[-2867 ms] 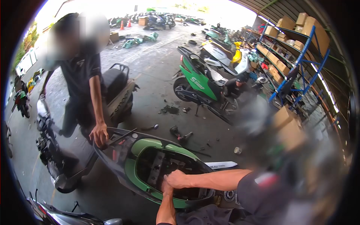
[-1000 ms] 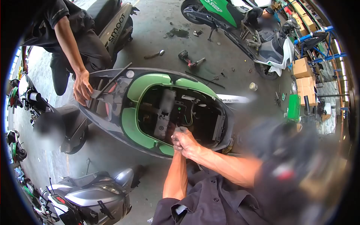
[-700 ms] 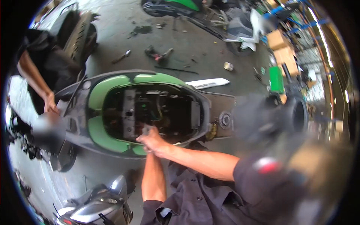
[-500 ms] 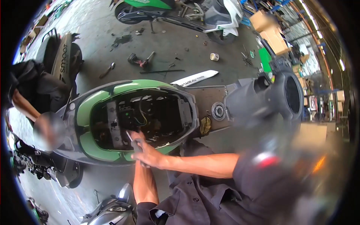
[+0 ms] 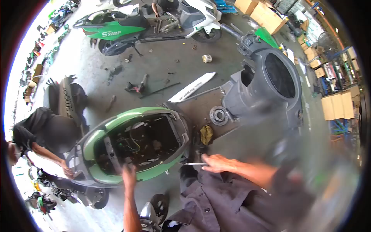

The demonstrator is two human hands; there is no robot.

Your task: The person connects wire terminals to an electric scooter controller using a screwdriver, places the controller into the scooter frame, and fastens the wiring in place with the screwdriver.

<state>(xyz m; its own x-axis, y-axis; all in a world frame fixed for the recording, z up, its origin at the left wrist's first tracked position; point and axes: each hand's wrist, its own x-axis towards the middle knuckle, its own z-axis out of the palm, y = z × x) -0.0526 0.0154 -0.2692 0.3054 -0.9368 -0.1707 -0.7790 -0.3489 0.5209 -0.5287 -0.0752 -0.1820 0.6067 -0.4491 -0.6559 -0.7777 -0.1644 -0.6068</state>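
In my right hand (image 5: 218, 164) is a screwdriver (image 5: 195, 164), its thin metal shaft pointing left; the fingers are wrapped round the handle. This hand is off the scooter, in front of my shirt. My left hand (image 5: 129, 174) is at the near edge of the green scooter body (image 5: 152, 174), by the open seat compartment (image 5: 154, 135). Its fingers are blurred, so their hold cannot be made out. Inside the compartment run loose wires (image 5: 135, 145). A yellowish glove or cloth (image 5: 206, 134) lies on the scooter beside the footboard (image 5: 197, 106), where a round metal disc (image 5: 219, 115) rests.
A co-worker's hand (image 5: 67, 170) touches the scooter's tail at left. Beyond, a red-and-black power tool (image 5: 135, 88), a white panel (image 5: 192, 87) and a tin (image 5: 206, 58) lie on the floor. A green-and-white scooter (image 5: 112, 33) stands at the back. Cardboard boxes (image 5: 266, 17) are at upper right.
My right hand has drawn away from the compartment to the right with the screwdriver. My left hand has stayed near the compartment's edge. The view has shifted, and the co-worker's hand shows at the tail.
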